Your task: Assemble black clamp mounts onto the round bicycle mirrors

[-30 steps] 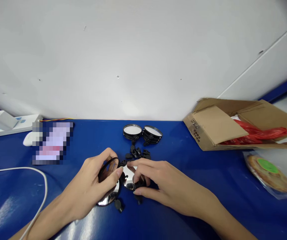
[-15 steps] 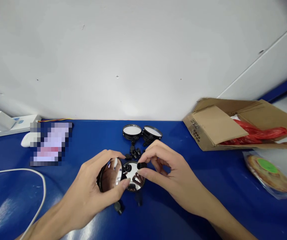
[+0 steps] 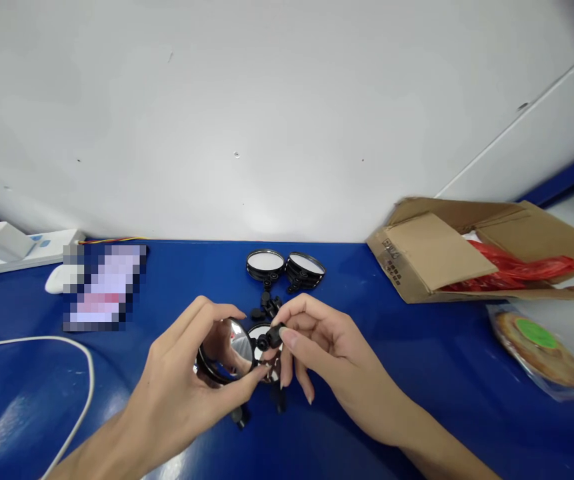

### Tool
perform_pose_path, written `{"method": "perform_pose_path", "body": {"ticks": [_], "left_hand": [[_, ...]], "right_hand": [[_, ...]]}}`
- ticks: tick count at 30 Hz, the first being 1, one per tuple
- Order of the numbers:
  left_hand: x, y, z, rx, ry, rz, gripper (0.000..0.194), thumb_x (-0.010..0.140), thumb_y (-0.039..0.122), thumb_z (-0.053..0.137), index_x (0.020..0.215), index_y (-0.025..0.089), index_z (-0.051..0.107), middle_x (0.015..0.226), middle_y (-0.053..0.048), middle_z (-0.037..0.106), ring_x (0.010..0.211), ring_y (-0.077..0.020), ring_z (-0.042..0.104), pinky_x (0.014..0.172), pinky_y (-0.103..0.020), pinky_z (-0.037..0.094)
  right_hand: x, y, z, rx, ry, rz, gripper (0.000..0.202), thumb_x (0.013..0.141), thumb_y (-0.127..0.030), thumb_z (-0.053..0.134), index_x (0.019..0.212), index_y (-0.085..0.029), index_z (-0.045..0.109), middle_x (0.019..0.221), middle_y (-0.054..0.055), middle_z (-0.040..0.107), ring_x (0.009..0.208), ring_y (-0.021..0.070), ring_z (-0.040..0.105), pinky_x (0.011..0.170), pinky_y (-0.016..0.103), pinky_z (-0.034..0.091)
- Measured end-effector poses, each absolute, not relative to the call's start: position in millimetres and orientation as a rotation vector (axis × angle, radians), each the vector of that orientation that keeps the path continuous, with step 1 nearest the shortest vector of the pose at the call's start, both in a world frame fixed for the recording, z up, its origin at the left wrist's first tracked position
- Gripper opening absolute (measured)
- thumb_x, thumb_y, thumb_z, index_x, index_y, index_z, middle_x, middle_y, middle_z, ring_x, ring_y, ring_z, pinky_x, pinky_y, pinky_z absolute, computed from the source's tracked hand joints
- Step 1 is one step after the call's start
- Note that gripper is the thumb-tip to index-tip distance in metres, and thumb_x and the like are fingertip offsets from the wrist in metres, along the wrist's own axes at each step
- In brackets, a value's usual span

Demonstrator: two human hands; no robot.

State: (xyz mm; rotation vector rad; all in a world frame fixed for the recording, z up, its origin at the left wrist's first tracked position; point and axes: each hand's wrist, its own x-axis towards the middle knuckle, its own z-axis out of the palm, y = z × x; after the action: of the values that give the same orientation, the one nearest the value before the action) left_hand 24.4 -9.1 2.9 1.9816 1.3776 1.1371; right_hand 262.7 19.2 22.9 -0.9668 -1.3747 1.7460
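My left hand (image 3: 191, 373) grips a round black-rimmed mirror (image 3: 229, 348) by its edge, thumb below and fingers above. Between the thumb and forefinger of my right hand (image 3: 317, 343) is a small black clamp piece (image 3: 275, 335). That piece meets the black joint (image 3: 263, 343) at the mirror's right side; whether the two are locked together I cannot tell. Beneath my hands another round mirror (image 3: 261, 331) lies on the table, partly covered. Small black clamp parts (image 3: 268, 303) sit just beyond, and another black part (image 3: 238, 417) lies below my left hand.
Two stacks of round mirrors, the left stack (image 3: 265, 262) and the right stack (image 3: 305, 267), stand near the wall. At right are an open cardboard box (image 3: 431, 250) with a red bag and a wrapped round pastry (image 3: 537, 347). A phone (image 3: 104, 287), power strip (image 3: 57, 245) and white cable (image 3: 89, 373) are at left.
My right hand has brought the black clamp piece left to the mirror's joint. The held mirror has tilted and shifted slightly right, and my right hand's lower fingers have extended.
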Motion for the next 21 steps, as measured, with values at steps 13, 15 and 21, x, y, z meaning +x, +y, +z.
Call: {"method": "perform_pose_path", "body": {"ticks": [13, 15, 21], "left_hand": [[23.0, -10.4, 2.4, 2.243, 1.426, 1.316, 0.032, 0.099, 0.023, 0.089, 0.125, 0.025, 0.071, 0.091, 0.006, 0.067, 0.064, -0.0069, 0.076, 0.059, -0.015, 0.064], [22.3, -11.5, 0.6, 2.242, 1.413, 1.320, 0.031, 0.100, 0.021, 0.087, 0.126, 0.025, 0.071, 0.093, 0.005, 0.067, 0.065, -0.0068, 0.076, 0.060, -0.015, 0.065], [23.2, -15.6, -5.0, 2.169, 1.369, 1.242, 0.032, 0.104, 0.021, 0.085, 0.131, 0.027, 0.068, 0.100, 0.004, 0.062, 0.070, -0.0079, 0.080, 0.064, -0.015, 0.067]], "right_hand": [[259.7, 22.6, 17.7, -0.968, -1.242, 1.833, 0.040, 0.106, -0.054, 0.085, 0.110, -0.017, 0.073, 0.071, 0.004, 0.083, 0.049, 0.0098, 0.066, 0.045, 0.016, 0.049], [260.6, 23.7, 17.2, -0.980, -1.245, 1.836, 0.040, 0.104, -0.054, 0.087, 0.110, -0.017, 0.074, 0.071, 0.004, 0.083, 0.048, 0.0098, 0.066, 0.045, 0.016, 0.050], [259.3, 23.2, 13.2, -0.979, -1.215, 1.856, 0.039, 0.098, -0.050, 0.094, 0.104, -0.018, 0.071, 0.068, 0.004, 0.083, 0.038, 0.0082, 0.059, 0.038, 0.015, 0.043]]}}
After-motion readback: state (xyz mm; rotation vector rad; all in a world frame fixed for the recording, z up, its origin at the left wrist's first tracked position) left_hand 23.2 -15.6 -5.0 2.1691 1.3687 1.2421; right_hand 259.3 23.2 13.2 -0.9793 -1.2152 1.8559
